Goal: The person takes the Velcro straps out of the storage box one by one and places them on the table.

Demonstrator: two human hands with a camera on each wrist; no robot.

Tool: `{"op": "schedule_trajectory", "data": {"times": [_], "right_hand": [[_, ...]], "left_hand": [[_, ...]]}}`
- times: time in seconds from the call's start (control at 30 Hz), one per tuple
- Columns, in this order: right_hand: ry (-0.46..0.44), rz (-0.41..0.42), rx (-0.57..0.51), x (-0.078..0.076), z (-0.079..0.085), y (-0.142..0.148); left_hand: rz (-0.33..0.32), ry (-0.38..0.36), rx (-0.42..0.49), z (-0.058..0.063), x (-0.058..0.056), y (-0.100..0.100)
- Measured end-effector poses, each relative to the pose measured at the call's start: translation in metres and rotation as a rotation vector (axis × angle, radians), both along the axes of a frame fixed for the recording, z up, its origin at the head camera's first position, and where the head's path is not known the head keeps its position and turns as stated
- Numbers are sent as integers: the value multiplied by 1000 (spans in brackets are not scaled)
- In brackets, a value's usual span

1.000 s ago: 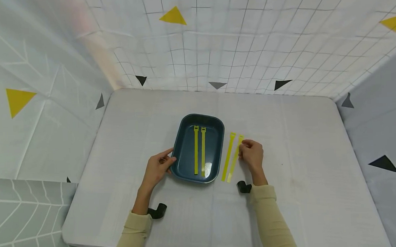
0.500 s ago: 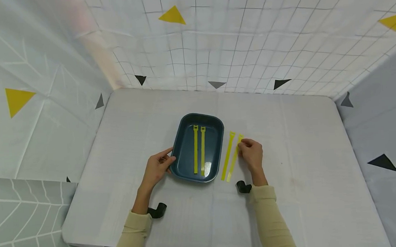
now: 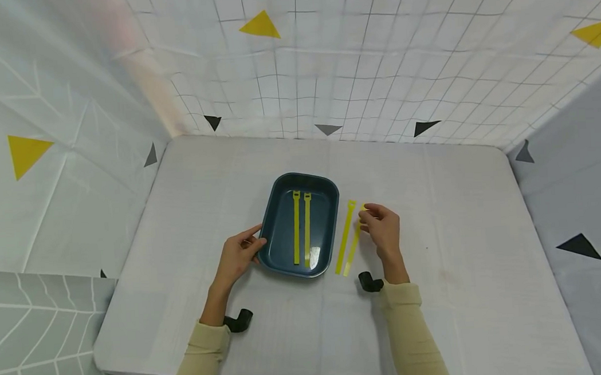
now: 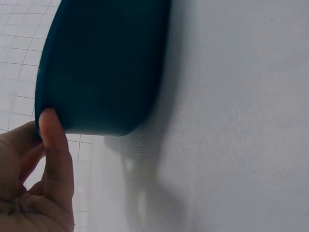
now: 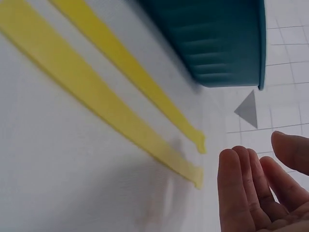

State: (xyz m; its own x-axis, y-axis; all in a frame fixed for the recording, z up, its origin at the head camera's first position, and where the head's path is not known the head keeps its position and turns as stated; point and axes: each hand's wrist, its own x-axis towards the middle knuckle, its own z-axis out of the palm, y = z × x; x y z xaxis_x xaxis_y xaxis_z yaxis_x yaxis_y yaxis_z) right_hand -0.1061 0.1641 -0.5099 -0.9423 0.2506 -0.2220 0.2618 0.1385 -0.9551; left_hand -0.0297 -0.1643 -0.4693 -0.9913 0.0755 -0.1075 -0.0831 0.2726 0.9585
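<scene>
A dark teal tray lies on the table, its near left edge pinched between the thumb and fingers of my left hand. In the left wrist view the thumb presses the tray's outer wall. Inside the tray lie two yellow cable-tie straps with slotted heads, a left one and a right one, side by side. Two more lie on the table right of it: an inner strap and an outer strap. My right hand hovers by the outer strap's head, fingers and thumb apart, holding nothing.
Black curved pieces stick out beside each wrist, one at the left wrist and one at the right wrist. White tablecloth surrounds the tray. A gridded white curtain rises behind the table.
My right hand has shifted slightly up and away from the outer strap, its thumb and fingers spreading apart. The left hand, tray and straps stay in place.
</scene>
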Motion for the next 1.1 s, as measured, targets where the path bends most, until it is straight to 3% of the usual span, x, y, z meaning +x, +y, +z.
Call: {"op": "schedule_trajectory", "data": {"times": [0.37, 0.57, 1.1], "right_hand": [[59, 46, -18, 0, 14, -6], [112, 111, -59, 3, 25, -12], [189, 202, -9, 3, 35, -28]], "left_hand": [[1, -1, 3, 1, 0, 0], [6, -6, 9, -2, 0, -1], [12, 4, -4, 0, 1, 0]]}}
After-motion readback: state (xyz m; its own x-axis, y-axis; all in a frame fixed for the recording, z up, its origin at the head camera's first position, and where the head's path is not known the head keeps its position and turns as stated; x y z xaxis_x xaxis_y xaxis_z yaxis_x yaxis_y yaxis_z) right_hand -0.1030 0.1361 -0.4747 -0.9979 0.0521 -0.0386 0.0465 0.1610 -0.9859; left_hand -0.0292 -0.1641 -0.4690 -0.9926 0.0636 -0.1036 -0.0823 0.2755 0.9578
